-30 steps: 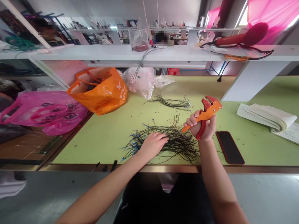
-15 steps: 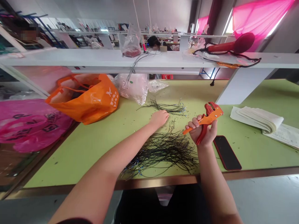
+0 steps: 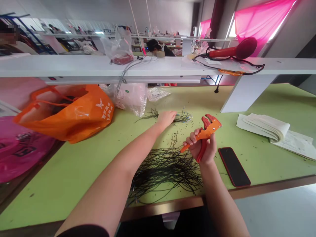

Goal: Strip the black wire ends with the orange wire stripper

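Observation:
My left hand (image 3: 167,119) rests over the small bundle of black wires (image 3: 183,117) on the green table, its fingers closed; what they hold, if anything, is hidden. My right hand (image 3: 202,146) grips an orange and red wire stripper (image 3: 209,126), raised above the table with its jaws pointing up. Below and between my forearms lies a large heap of black wires (image 3: 168,168), some with blue or pale ends. Small dark scraps are scattered around both groups of wires.
A phone (image 3: 234,167) lies right of my right wrist, with folded papers (image 3: 264,126) beyond. An orange bag (image 3: 74,115) and pink bag (image 3: 27,148) stand left. Plastic packets (image 3: 132,97) lie behind. A white shelf (image 3: 172,67) crosses above, holding a red hairdryer-like tool (image 3: 232,51). People are in the background.
The camera view has shifted, moving most things leftward. My left hand has moved onto the small wire bundle, covering its middle. My right hand still holds the wire stripper.

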Demonstrator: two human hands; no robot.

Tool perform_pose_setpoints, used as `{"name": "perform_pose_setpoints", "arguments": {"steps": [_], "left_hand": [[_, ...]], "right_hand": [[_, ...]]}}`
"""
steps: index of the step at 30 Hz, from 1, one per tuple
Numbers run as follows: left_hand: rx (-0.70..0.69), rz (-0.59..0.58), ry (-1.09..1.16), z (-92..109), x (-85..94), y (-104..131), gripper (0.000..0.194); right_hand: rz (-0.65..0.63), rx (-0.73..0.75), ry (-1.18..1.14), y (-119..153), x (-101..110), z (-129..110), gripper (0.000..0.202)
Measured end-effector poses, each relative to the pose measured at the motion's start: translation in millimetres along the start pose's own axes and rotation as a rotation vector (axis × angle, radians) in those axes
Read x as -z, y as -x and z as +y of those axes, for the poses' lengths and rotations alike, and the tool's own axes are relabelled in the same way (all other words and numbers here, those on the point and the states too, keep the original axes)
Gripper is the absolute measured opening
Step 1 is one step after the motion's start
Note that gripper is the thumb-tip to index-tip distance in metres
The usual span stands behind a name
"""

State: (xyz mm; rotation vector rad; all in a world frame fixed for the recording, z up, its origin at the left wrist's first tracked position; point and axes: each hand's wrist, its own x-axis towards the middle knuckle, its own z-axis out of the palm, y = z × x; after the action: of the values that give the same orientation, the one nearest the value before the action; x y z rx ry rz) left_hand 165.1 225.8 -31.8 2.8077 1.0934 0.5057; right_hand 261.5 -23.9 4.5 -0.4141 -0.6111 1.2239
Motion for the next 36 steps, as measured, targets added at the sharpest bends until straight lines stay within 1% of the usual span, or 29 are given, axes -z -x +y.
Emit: {"name": "perform_pose_setpoints", "arguments": {"steps": [1,2,5,6,7,8,11,12,13,15,18,20,22,24,25,26,27,29,30,31,32,34,36], "left_hand": [[0.039,0.072,0.023,-1,8.6,0,0.037],[0.088,0.172,0.08,-3,17.4,1,0.041],[0.225,0.511,0.426,-4,42.1,10,0.043],[0.243,0.574,0.517,-5,49.0,14,0.042],[0.246,0.57,0.536,-4,55.2,18,0.041],[0.242,0.505,0.479,-4,60.5,21,0.04],[0.257,0.237,0.223,-2,71.3,23,0.032],[0.277,0.178,0.181,-1,73.5,21,0.027],[0.297,0.145,0.167,1,75.2,17,0.022],[0.337,0.131,0.163,4,77.8,9,0.016],[0.388,0.174,0.178,12,81.5,-2,0.023],[0.412,0.214,0.211,17,84.4,-3,0.028],[0.42,0.24,0.255,19,88.1,2,0.028],[0.413,0.254,0.295,16,92.9,14,0.027],[0.389,0.28,0.328,13,95.8,21,0.026],[0.349,0.334,0.373,8,99.2,29,0.025],[0.296,0.414,0.431,3,102.7,37,0.024],[0.19,0.614,0.579,-6,109.2,47,0.022],[0.165,0.7,0.661,-9,111.4,49,0.021],[0.172,0.75,0.739,-10,112.6,49,0.021],[0.198,0.764,0.814,-11,112.6,48,0.021],[0.259,0.728,0.934,-9,109.9,44,0.021],[0.26,0.713,0.993,-7,106.8,43,0.022]], "right_hand": [[-0.001,-0.002,-0.008,0,0,1,0.05],[0.0,-0.003,-0.016,-1,0,3,0.048],[0.015,-0.001,-0.03,-3,-1,9,0.046],[0.022,-0.001,-0.03,-4,-1,11,0.045],[0.029,-0.003,-0.03,-5,-2,14,0.044],[0.033,-0.008,-0.028,-6,-2,17,0.044],[0.028,-0.037,-0.004,-9,1,27,0.044],[0.024,-0.044,0.01,-9,2,30,0.044],[0.022,-0.048,0.024,-10,4,33,0.043],[0.028,-0.052,0.046,-12,9,39,0.043],[0.052,-0.095,0.063,-15,15,47,0.042],[0.077,-0.138,0.06,-16,18,50,0.041],[0.128,-0.144,0.035,-18,19,49,0.039],[0.197,-0.106,-0.006,-20,19,45,0.035],[0.228,-0.083,-0.028,-20,18,43,0.032],[0.251,-0.065,-0.048,-21,18,41,0.03],[0.263,-0.055,-0.065,-21,18,40,0.028],[0.256,-0.065,-0.083,-21,17,42,0.027],[0.244,-0.081,-0.085,-20,16,46,0.027],[0.231,-0.105,-0.079,-20,16,51,0.027],[0.222,-0.132,-0.065,-20,16,57,0.029],[0.234,-0.179,-0.008,-21,17,70,0.031],[0.277,-0.193,0.07,-24,20,79,0.033]]}}
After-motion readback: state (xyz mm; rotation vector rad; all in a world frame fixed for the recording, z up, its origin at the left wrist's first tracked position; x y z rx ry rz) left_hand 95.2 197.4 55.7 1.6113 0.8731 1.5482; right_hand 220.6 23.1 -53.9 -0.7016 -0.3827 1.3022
